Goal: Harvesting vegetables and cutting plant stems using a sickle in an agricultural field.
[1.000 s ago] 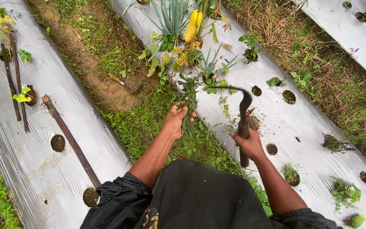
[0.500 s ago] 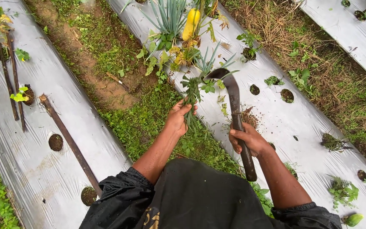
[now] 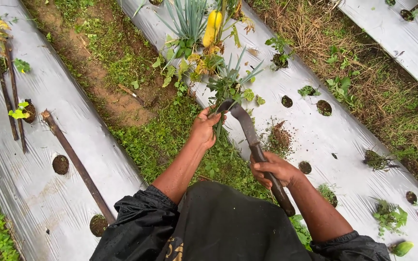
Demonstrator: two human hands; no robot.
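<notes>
My left hand [image 3: 204,128] grips a bunch of green weeds [image 3: 230,88] at the edge of a silver plastic-covered bed [image 3: 315,130]. My right hand [image 3: 274,170] holds the dark wooden handle of a curved sickle [image 3: 247,130]. The sickle's hooked blade tip lies against the weed stems just beside my left fingers. The weeds stand upright from the hand, with narrow leaves spreading above.
A spiky-leaved plant with a yellow fruit [image 3: 213,26] grows behind the weeds. Planting holes [image 3: 322,107] dot the plastic. A grassy furrow [image 3: 136,106] runs between beds. Dark sticks [image 3: 76,166] lie on the left bed [image 3: 35,145]. A third bed [image 3: 402,38] is at top right.
The sickle has swung from upright to angled toward the weeds, its blade now touching the stems at my left hand. My right hand slid lower and right.
</notes>
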